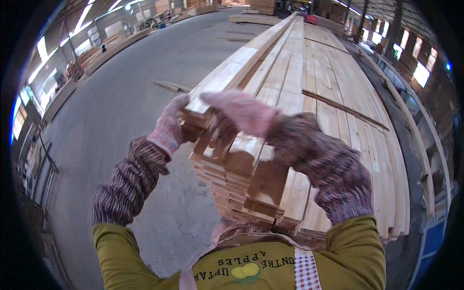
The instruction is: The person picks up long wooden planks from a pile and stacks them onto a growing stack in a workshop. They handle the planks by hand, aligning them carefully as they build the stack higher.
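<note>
A long pale wooden board lies raised along the left edge of a large stack of planks, its near end toward me. My left hand, in a pinkish-white knit glove, is closed around the left corner of that end. Across the top of the same end reaches my right hand, in a similar glove. It is blurred, and its thumb and grip are not clear. Below my hands, the stack's uneven plank ends show in several layers. Striped knit sleeves cover both forearms.
A narrow dark gap with a strip of wood crosses the stack on the right. Loose wood pieces lie on the grey floor to the left. Long rails run along the right side. More lumber piles stand far back.
</note>
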A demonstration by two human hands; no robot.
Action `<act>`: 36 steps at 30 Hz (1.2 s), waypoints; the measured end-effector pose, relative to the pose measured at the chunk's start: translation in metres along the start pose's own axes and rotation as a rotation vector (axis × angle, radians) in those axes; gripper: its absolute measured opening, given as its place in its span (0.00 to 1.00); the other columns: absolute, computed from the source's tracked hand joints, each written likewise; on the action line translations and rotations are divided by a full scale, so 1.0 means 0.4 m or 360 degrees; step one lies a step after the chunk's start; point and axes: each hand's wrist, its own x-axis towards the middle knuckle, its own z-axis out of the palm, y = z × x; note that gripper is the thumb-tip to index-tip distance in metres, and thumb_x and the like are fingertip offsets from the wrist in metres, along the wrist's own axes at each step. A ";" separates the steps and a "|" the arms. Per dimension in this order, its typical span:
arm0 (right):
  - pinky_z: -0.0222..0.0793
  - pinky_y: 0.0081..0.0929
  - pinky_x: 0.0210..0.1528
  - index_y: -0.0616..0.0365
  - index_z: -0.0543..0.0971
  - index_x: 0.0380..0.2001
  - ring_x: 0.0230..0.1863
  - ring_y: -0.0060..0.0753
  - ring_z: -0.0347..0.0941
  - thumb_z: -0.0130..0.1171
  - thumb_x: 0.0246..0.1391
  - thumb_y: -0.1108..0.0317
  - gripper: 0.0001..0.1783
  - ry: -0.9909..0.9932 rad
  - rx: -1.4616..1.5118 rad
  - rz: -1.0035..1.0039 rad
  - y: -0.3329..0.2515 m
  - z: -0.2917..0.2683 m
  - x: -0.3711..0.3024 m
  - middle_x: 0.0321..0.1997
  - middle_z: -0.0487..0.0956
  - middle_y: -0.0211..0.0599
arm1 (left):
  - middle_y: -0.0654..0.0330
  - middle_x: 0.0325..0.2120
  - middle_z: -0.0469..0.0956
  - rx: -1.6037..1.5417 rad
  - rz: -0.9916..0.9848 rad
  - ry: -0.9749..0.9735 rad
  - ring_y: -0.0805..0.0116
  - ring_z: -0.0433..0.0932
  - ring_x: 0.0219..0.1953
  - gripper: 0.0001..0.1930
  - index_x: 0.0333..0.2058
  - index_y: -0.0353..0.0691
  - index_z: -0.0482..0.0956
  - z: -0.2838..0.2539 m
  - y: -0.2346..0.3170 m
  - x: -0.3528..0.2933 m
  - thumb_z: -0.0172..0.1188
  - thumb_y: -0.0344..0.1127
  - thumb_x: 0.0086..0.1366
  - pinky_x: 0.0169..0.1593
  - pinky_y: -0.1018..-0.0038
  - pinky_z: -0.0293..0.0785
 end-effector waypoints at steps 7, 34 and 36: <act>0.82 0.33 0.40 0.65 0.77 0.53 0.35 0.36 0.83 0.55 0.68 0.47 0.29 0.1219 0.0582 0.0672 -0.172 -0.204 -0.207 0.40 0.84 0.46 | 0.47 0.40 0.76 0.0127 0.0024 0.0189 0.55 0.80 0.30 0.40 0.55 0.35 0.69 0.015 -0.025 -0.009 0.62 0.66 0.59 0.29 0.61 0.77; 0.70 0.43 0.58 0.68 0.77 0.58 0.55 0.53 0.74 0.73 0.49 0.51 0.39 0.1254 -0.0193 0.0440 -0.078 0.084 -0.402 0.51 0.79 0.54 | 0.50 0.55 0.78 0.1899 0.0961 0.0569 0.65 0.82 0.43 0.35 0.67 0.38 0.67 -0.065 0.198 -0.210 0.63 0.41 0.62 0.48 0.71 0.81; 0.69 0.43 0.59 0.67 0.77 0.58 0.55 0.53 0.74 0.73 0.48 0.52 0.39 0.1259 -0.0098 0.0474 -0.077 0.093 -0.393 0.51 0.79 0.54 | 0.47 0.59 0.75 0.2154 0.1262 0.0386 0.60 0.79 0.52 0.39 0.69 0.39 0.64 -0.005 0.168 -0.177 0.65 0.39 0.59 0.56 0.66 0.78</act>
